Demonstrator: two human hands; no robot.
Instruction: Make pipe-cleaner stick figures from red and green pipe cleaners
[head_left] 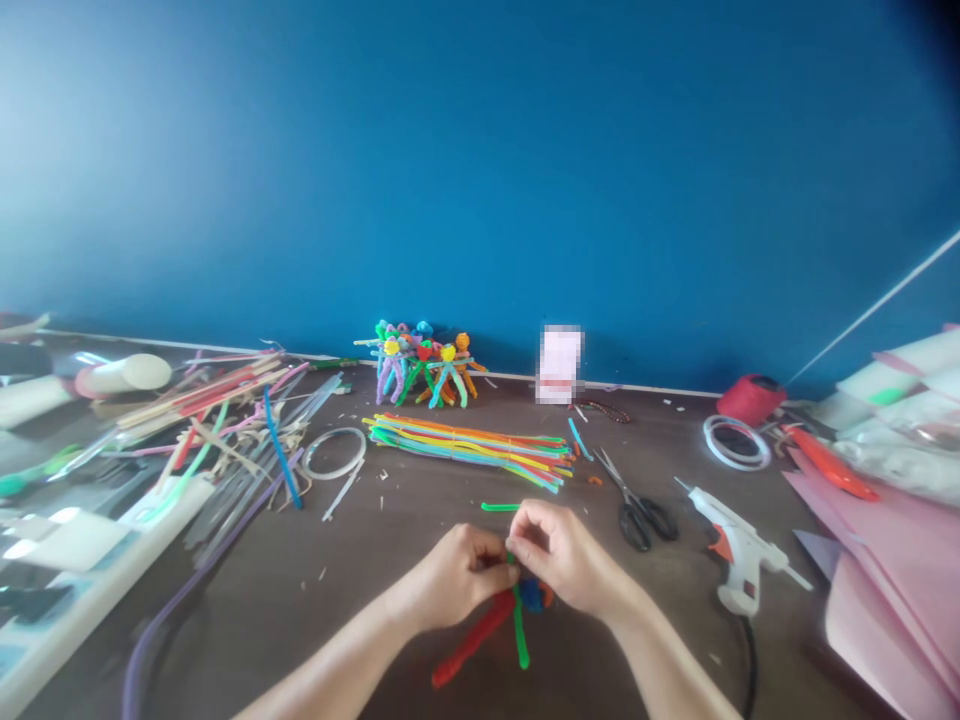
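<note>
Both hands meet low in the middle of the head view, over the dark table. My left hand (459, 578) is closed, thumb and fingers pinching a pipe cleaner figure whose red leg (471, 642) points down and left. A blue part (532, 596) with a bit of orange shows under the right hand. My right hand (564, 560) is closed too, its thumb and fingertips pinching a green pipe cleaner (520, 630) that runs down past the red one. A short green piece (499, 507) sticks out left behind the right fingers. The fingers hide where the pieces join.
A bundle of coloured pipe cleaners (469, 446) lies beyond my hands, with finished pipe cleaner figures (424, 365) against the wall. Black-handled scissors (636, 505) and a white glue gun (739, 545) lie to the right. Loose sticks and strips (225, 420) clutter the left.
</note>
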